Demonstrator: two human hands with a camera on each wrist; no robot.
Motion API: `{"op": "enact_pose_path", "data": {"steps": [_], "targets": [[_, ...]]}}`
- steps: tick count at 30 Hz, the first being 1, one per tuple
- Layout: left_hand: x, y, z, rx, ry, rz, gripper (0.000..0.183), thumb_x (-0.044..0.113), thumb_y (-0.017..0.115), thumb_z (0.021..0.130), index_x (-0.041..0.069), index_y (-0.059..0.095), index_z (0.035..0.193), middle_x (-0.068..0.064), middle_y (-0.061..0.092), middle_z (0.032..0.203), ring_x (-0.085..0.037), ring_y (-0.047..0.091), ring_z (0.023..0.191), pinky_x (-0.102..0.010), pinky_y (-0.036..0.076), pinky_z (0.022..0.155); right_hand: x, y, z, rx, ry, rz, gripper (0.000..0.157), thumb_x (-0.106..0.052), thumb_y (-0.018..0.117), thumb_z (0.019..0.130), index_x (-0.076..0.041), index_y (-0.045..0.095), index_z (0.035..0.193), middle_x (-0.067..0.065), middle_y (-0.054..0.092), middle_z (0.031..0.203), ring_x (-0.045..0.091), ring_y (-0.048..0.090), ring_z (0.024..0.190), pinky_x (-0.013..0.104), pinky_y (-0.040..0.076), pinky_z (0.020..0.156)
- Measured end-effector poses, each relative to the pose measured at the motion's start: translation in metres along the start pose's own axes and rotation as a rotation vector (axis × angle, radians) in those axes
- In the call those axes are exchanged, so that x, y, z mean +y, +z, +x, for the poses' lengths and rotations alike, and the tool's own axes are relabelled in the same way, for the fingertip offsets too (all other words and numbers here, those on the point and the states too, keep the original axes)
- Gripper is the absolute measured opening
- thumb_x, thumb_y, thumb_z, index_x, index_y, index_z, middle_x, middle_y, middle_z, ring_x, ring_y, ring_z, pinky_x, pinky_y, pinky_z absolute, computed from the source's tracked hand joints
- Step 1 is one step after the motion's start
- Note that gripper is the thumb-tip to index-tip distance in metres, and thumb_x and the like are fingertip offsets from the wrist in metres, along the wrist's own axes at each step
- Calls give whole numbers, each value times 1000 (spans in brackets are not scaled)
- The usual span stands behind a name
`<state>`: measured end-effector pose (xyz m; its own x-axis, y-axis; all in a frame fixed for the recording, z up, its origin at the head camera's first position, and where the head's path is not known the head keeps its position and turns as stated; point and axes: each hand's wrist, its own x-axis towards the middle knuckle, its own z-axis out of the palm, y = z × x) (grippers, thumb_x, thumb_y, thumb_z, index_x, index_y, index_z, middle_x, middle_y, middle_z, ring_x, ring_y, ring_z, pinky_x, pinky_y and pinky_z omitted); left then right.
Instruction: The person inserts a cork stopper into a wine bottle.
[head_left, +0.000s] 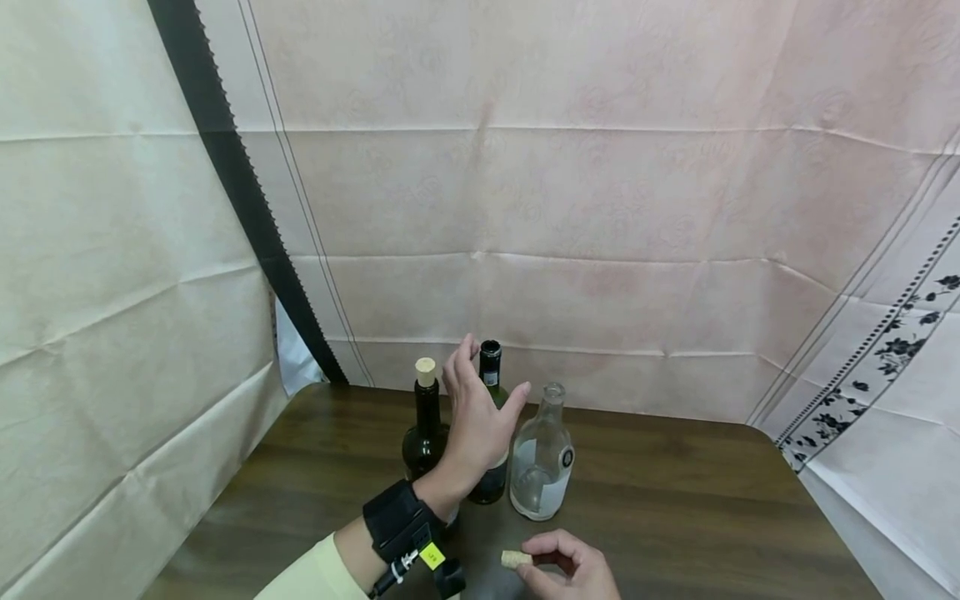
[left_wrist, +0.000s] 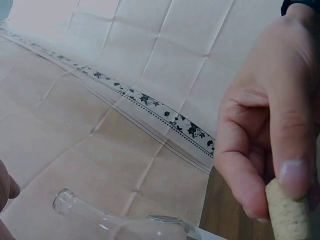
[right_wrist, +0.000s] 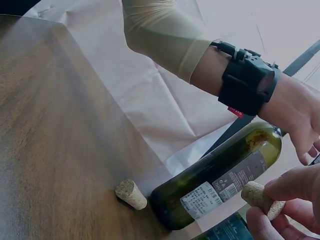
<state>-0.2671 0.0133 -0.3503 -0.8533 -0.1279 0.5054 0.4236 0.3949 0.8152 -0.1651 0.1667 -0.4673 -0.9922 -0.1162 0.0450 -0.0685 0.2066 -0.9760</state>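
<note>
One cork (head_left: 515, 559) sits in front of the bottles, low over the table (head_left: 675, 487), where we see the right hand (head_left: 573, 568) pinching it between thumb and fingertips. Beyond it we find the left hand (head_left: 478, 421), its fingers raised and its thumb spread wide, beside the neck of a green bottle (head_left: 490, 362); whether it touches the glass we cannot tell. To the right of this bottle we note a clear bottle (head_left: 542, 479), upright and uncapped; to its left, a dark bottle (head_left: 425, 446) with a stopper (head_left: 426, 372) in its mouth. In the right wrist view we observe a loose cork (right_wrist: 132, 194) on the table, just beside a labelled bottle's base. Behind all, we see a creased pale cloth (head_left: 600, 208).
</note>
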Motion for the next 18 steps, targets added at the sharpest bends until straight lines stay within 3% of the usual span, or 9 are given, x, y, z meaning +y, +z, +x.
{"op": "enact_pose_path", "data": {"steps": [8, 15, 18], "targets": [[0, 3, 6, 8, -108, 13, 77, 22, 66, 94, 21, 15, 152, -5, 23, 148, -20, 31, 137, -42, 39, 108, -1, 2, -1, 6, 14, 0, 28, -20, 82, 77, -4, 71, 96, 7, 71, 94, 15, 68, 82, 23, 54, 77], [-3, 8, 15, 27, -150, 33, 59, 18, 61, 97, 14, 27, 145, -10, 30, 139, -24, 36, 124, -42, 45, 96, -3, 1, 0, -32, 49, 75, 31, -17, 81, 78, 1, 69, 101, 11, 68, 99, 16, 68, 85, 24, 57, 73], [-6, 9, 17, 37, -158, 43, 50, 16, 58, 99, 10, 31, 141, -11, 33, 136, -26, 38, 123, -43, 44, 98, -2, 0, 0, -46, 56, 103, 31, -14, 81, 78, 2, 68, 102, 12, 67, 100, 16, 68, 87, 24, 57, 73]]}}
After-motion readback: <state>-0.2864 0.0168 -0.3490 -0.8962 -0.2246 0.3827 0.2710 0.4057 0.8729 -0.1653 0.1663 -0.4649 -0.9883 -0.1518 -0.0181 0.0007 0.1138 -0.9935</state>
